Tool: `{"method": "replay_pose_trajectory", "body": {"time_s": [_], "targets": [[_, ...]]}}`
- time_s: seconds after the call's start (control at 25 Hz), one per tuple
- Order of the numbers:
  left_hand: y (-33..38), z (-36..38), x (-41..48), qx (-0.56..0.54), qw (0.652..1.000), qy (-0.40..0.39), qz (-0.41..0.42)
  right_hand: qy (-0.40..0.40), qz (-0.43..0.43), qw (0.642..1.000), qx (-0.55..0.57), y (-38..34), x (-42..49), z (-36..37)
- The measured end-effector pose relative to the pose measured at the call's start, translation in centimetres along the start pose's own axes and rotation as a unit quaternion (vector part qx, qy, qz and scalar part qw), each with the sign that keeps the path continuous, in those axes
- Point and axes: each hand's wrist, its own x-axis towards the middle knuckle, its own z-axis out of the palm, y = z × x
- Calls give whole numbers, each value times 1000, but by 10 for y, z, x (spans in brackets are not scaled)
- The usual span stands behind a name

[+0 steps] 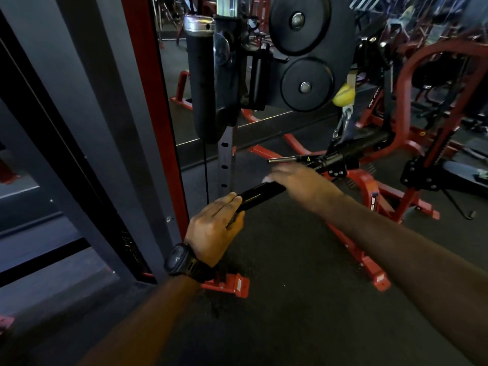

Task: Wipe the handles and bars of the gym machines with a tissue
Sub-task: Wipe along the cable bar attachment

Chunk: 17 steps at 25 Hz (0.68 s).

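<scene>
Black bar (260, 193) | my left hand (214, 228) grips its near end | right hand (298, 180) on white tissue (266, 178) farther along bar | grip blurred, I cannot tell

The location is a gym. Two black weight plates, one large (299, 22) and one smaller (306, 85), hang on pegs of a machine. Red steel machine frames (412, 62) stand bolted-style on flat feet across a dark rubber floor (290, 299). A grey upright (224, 154) carries a row of adjustment holes. A black padded roller (200, 75) is mounted beside it. A cable clip (346, 112) hangs below a yellow stopper ball (343, 95). More red equipment fills the far background, blurred.
</scene>
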Motion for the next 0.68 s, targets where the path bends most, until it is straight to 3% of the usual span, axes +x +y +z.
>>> {"method": "replay_pose_trajectory", "body": {"time_s": [0.24, 0.32, 0.36, 0.44, 0.48, 0.52, 0.6, 0.68], "targets": [[-6, 2, -1, 16, 1000, 11, -4, -21, 40, 998, -31, 28, 1, 1], [-5, 2, -1, 21, 1000, 13, 5, -16, 95, 994, -58, 48, -3, 6], [-4, 2, 0, 23, 1000, 14, 4, 1, 130, 989, -73, 57, -7, 11], [-4, 4, 4, 23, 1000, 19, -2, 109, 216, 969, -43, 59, -19, 27], [-5, 4, 4, 22, 1000, 20, -2, 191, 271, 943, 25, 50, -26, 35], [-6, 4, 5, 22, 1000, 20, 0, 270, 340, 892, 128, 37, -29, 42], [-11, 3, 5, 18, 1000, 17, 6, 377, 459, 749, 294, 12, -21, 49], [-15, 2, 5, 10, 1000, 11, 10, 436, 526, 603, 411, -4, -2, 52]]}}
